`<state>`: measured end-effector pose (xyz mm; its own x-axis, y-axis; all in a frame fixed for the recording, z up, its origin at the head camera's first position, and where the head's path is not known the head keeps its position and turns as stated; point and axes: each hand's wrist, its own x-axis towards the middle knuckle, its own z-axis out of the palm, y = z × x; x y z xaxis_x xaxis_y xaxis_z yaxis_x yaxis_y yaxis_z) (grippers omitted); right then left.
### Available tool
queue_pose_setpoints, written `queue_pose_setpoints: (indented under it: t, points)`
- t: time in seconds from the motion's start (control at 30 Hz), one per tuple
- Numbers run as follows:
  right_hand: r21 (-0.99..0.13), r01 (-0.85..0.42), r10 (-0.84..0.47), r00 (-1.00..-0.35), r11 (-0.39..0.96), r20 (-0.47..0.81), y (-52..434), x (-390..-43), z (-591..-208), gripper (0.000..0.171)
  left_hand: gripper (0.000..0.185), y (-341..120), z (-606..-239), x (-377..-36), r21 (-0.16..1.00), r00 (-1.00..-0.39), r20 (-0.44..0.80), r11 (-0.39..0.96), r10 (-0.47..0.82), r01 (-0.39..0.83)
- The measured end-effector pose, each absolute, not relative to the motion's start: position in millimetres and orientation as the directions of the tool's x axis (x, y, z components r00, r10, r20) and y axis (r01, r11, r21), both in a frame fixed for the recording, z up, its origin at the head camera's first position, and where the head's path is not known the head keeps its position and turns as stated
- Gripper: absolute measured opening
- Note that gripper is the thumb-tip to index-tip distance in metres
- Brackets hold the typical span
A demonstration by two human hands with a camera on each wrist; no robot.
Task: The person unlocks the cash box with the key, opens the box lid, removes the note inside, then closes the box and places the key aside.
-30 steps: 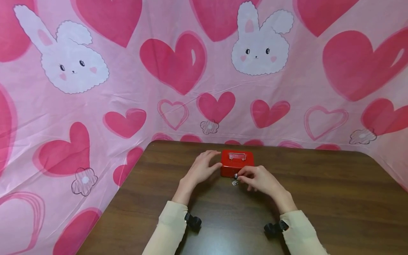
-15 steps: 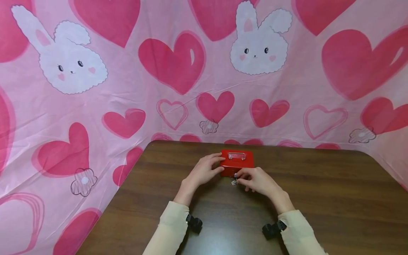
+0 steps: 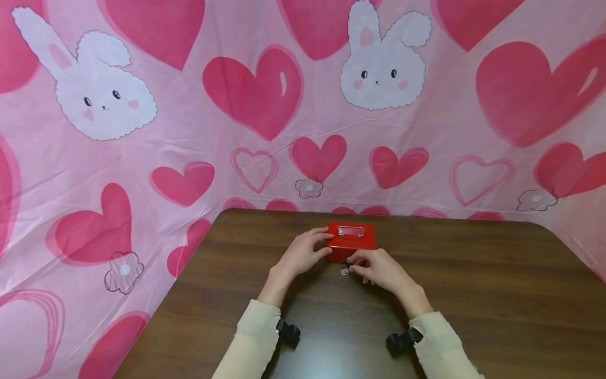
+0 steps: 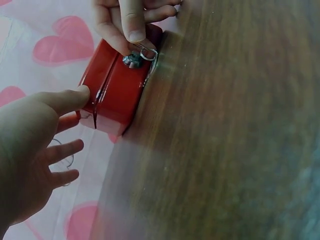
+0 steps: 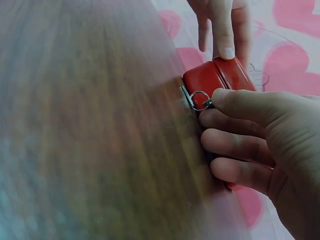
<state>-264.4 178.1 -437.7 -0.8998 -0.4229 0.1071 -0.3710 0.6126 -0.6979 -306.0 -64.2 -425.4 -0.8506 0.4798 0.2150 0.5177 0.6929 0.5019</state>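
A small red cash box [image 3: 351,243] with a silver carry handle [image 3: 351,231] on its lid stands on the table. My left hand [image 3: 300,256] touches the box's left side, thumb near the lid's edge and the other fingers loosely spread. At the front, my right hand [image 3: 382,269] pinches a small key [image 5: 208,103] between thumb and forefinger, right at the round lock [image 4: 132,61]. A metal ring [image 5: 200,100] hangs from the key, with a second flat metal piece [image 5: 187,95] dangling on it. Its remaining right fingers lie close along the box front.
The brown wooden table [image 3: 473,284] extends to both sides and in front of the box. A pink cloth [image 3: 189,126] with hearts and bunnies hangs right behind the table's far edge. Black cameras [image 3: 400,343] are strapped to both wrists.
My left hand has moved slightly right, from beside the box onto its side. My right hand has shifted a little left, still pinching the key, and the hanging piece has swung slightly left.
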Motion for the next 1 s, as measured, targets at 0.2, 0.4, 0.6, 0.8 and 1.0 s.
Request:
queue_pose_setpoints:
  t: [0.2,0.4,0.6,0.8,1.0]
  points:
    - [-0.710,-0.370,-0.420,-0.900,0.599,0.116,180.6,-264.0,-439.9,0.018,0.045,-63.3,-424.8,-305.5,0.502,-0.850,0.214,0.693,0.481,0.518]
    - [-0.716,-0.368,-0.412,-0.903,0.592,0.124,182.4,-265.7,-442.8,0.014,0.044,-62.7,-424.5,-305.0,0.494,-0.850,0.220,0.697,0.478,0.520]
    - [-0.703,-0.360,-0.399,-0.910,0.614,0.117,184.3,-266.9,-444.2,0.010,0.044,-62.2,-424.7,-304.7,0.495,-0.855,0.212,0.703,0.473,0.511]
    - [-0.669,-0.373,-0.380,-0.914,0.643,0.145,186.2,-267.3,-447.9,0.009,0.045,-62.8,-425.2,-304.3,0.504,-0.857,0.210,0.699,0.471,0.508]
    - [-0.679,-0.376,-0.371,-0.915,0.631,0.162,188.2,-267.3,-449.1,0.007,0.045,-62.1,-425.6,-304.1,0.513,-0.860,0.206,0.697,0.466,0.501]
